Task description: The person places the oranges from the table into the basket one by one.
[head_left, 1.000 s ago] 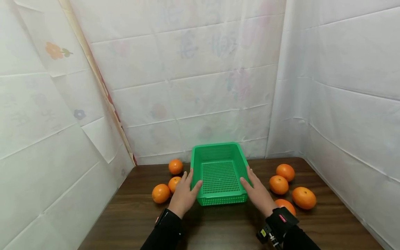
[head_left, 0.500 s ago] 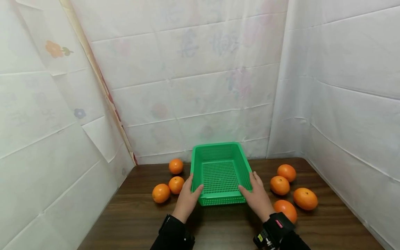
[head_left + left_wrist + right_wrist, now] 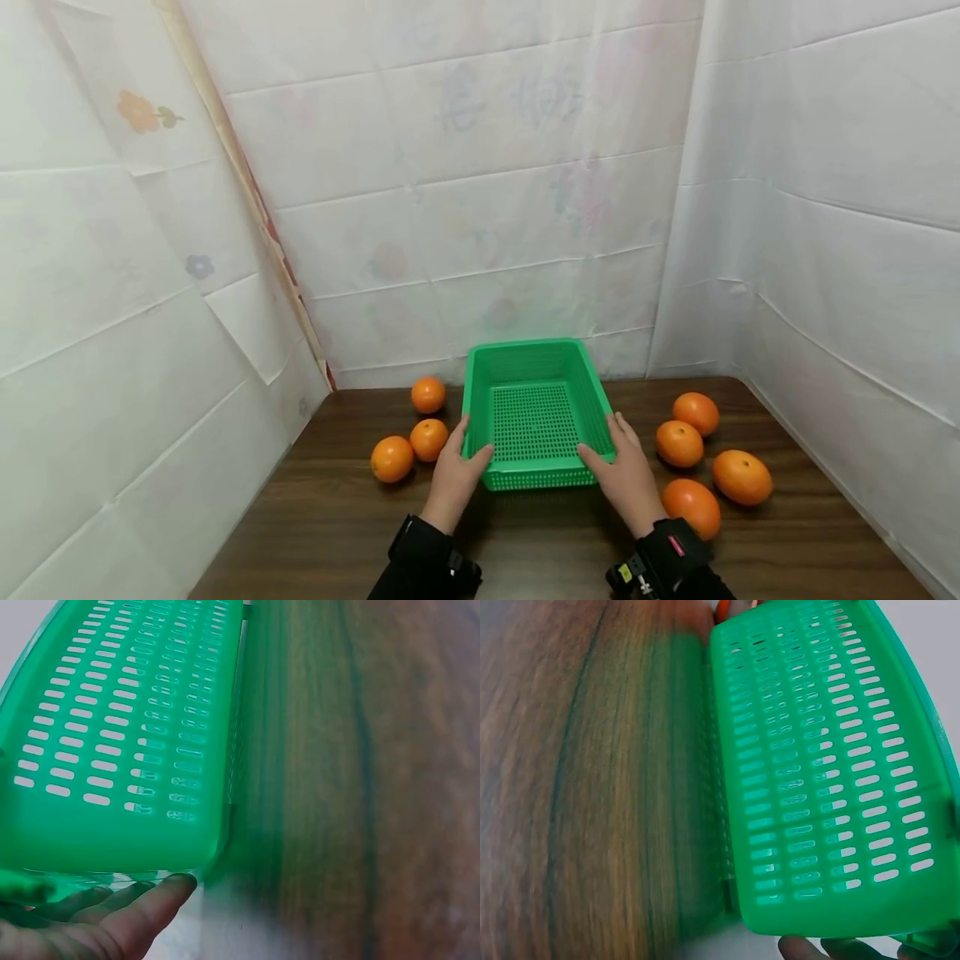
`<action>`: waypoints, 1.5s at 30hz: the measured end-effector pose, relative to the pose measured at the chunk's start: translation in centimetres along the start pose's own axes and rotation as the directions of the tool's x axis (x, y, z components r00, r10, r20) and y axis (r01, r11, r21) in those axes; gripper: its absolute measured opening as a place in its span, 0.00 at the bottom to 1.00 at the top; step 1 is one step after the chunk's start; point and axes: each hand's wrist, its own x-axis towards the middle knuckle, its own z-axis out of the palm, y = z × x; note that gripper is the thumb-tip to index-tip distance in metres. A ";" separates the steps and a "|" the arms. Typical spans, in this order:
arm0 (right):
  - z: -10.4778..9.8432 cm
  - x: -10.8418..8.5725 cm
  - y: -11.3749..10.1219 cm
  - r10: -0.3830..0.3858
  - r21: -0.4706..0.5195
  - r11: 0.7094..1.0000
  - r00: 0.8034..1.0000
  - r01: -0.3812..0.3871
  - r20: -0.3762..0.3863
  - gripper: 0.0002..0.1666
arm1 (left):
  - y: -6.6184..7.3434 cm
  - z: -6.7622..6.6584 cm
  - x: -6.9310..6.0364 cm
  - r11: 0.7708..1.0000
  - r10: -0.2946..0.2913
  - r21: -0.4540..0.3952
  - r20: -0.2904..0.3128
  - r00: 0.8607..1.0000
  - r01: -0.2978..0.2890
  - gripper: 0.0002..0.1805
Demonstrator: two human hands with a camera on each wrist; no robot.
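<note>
A green plastic basket point(image 3: 542, 475) with a slotted bottom and perforated walls is at the middle of the table, with no fruit in it. My left hand point(image 3: 453, 479) holds its left side, thumb over the rim and fingers along the outer wall. On the right side, my right hand point(image 3: 628, 479) grips it in the same manner. In the left wrist view, fingers point(image 3: 154, 907) lie against the outer wall near its lower edge. The right wrist view shows only fingertips point(image 3: 802, 949) at the wall. Whether the basket's base touches the table cannot be told.
Three oranges, one of them an orange point(image 3: 392, 459), sit left of the basket. Several more, including an orange point(image 3: 742, 477), lie to its right, one close by my right wrist. White sheeting point(image 3: 480, 208) encloses the brown wooden table point(image 3: 315, 500) at the back and sides.
Both hands have come in against the basket's sides and taken hold of it, thumbs over the rim. The whole head view has shifted slightly. The oranges keep their places on the table.
</note>
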 end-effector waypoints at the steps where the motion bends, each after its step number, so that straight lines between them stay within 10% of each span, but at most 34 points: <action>1: 0.0 0.0 0.1 0.003 0.003 1.000 1.000 -0.003 -0.005 0.60 | 0.0 0.0 -0.1 1.000 -0.003 -0.009 0.003 1.000 0.003 0.46; 45: -0.9 -0.2 0.6 0.056 -0.009 0.998 0.998 -0.057 -0.034 0.63 | -0.3 1.1 -0.1 0.997 0.019 -0.079 0.024 1.000 -0.017 0.38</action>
